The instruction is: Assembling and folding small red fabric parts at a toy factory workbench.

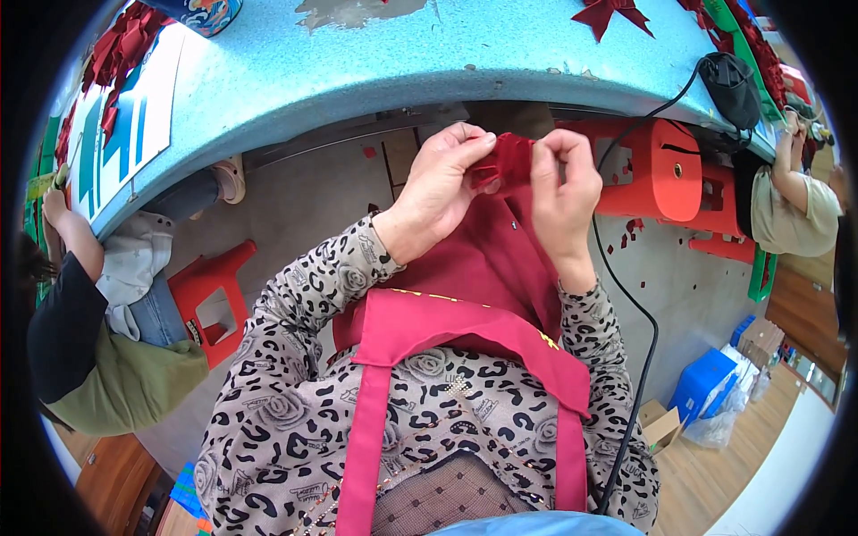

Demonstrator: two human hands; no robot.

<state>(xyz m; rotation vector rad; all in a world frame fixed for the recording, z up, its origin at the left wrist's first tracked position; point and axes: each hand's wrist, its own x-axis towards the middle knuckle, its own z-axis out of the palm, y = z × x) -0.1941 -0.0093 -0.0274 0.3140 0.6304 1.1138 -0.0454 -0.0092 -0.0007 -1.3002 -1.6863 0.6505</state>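
Observation:
In front of my chest, just off the near edge of the light blue table (pixel 393 85), both hands pinch a piece of dark red velvety ribbon (pixel 514 159). My left hand (pixel 436 185) holds its left side between thumb and fingers. At its right side, the bent fingers and thumb of my right hand (pixel 567 189) grip the fabric. The ribbon is folded or bunched between them, and its exact shape is partly hidden by my fingers. Below the hands hangs my red apron (pixel 474 259). A finished-looking red bow (pixel 609 16) lies on the table beyond.
Heaped red bows (pixel 123 49) lie at far left. A black pouch-like object (pixel 731 89) sits at the table's right edge; a black cable (pixel 655 326) runs down past my right arm. Red stools (pixel 675 170) stand right. People sit left (pixel 125 366) and right (pixel 794 214).

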